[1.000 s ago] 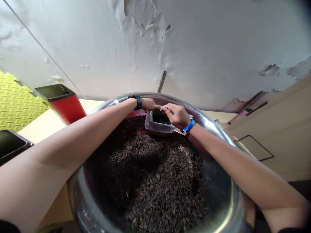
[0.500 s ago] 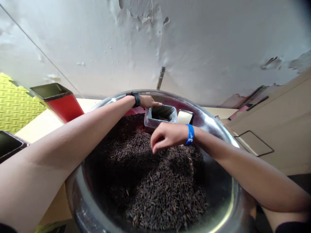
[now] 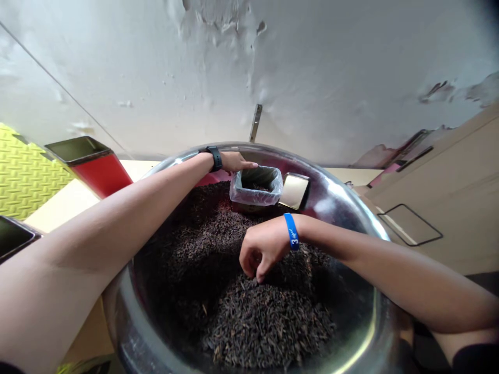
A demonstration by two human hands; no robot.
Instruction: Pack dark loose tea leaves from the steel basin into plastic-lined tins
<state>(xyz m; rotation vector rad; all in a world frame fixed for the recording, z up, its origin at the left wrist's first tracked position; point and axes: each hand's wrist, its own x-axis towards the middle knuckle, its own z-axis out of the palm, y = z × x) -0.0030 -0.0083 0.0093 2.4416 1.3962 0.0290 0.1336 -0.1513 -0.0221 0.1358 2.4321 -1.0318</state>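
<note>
In the head view, my left hand (image 3: 233, 162) grips the far left edge of a tin (image 3: 255, 196) lined with a clear plastic bag. Its index finger lies along the rim, and some dark leaves show inside. The tin stands in a large metal basin among dark loose tea leaves (image 3: 273, 322). My right hand (image 3: 263, 249) is lower down, with fingers and thumb curled together and their tips touching the top of the leaf heap. Whatever is between those fingertips is hidden. A metal lid (image 3: 294, 191) leans right beside the tin.
The shiny basin rim (image 3: 343, 195) surrounds the leaves. On the left stand an open red tin (image 3: 102, 172) and part of another dark tin (image 3: 15, 236). A peeling wall (image 3: 156, 78) rises behind, and a cardboard box (image 3: 448, 208) is at right.
My right hand has dropped from near the tin to the leaf heap, fingertips now at the leaves. My left hand has stayed on the tin. More of the lid shows now.
</note>
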